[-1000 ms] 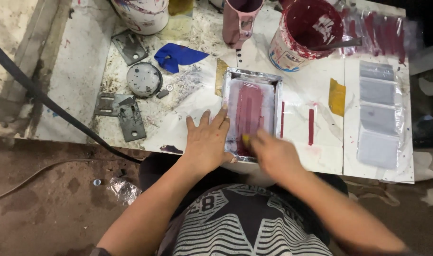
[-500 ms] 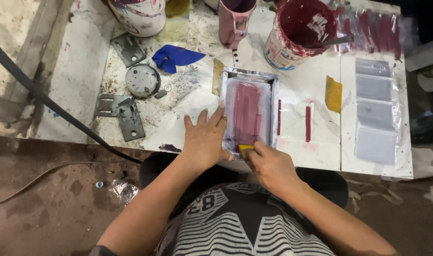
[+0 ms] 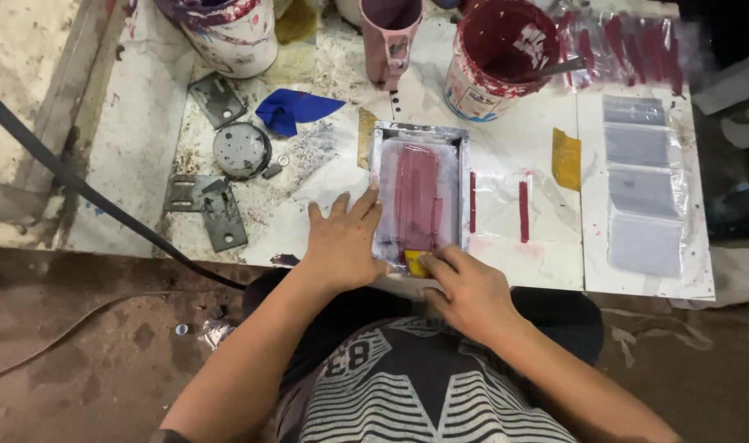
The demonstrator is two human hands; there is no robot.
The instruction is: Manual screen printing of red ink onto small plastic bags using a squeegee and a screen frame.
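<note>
Head view: left hand (image 3: 341,242) flat, steadying screen frame (image 3: 419,193); right hand (image 3: 464,291) pinching yellow squeegee (image 3: 415,262)

Small screen frame (image 3: 418,197): silver edge, mesh smeared maroon-pink. Yellow scraper (image 3: 415,263) at its near edge. Right of frame: two dark red stripes (image 3: 523,211) on white sheet, mustard tape patch (image 3: 565,158), grey cards (image 3: 643,190). Behind frame: paint can (image 3: 497,53), deep red inside; pink mug (image 3: 389,37). Left of frame: blue scrap (image 3: 295,109). Shirt (image 3: 407,390) striped black and white.
</note>
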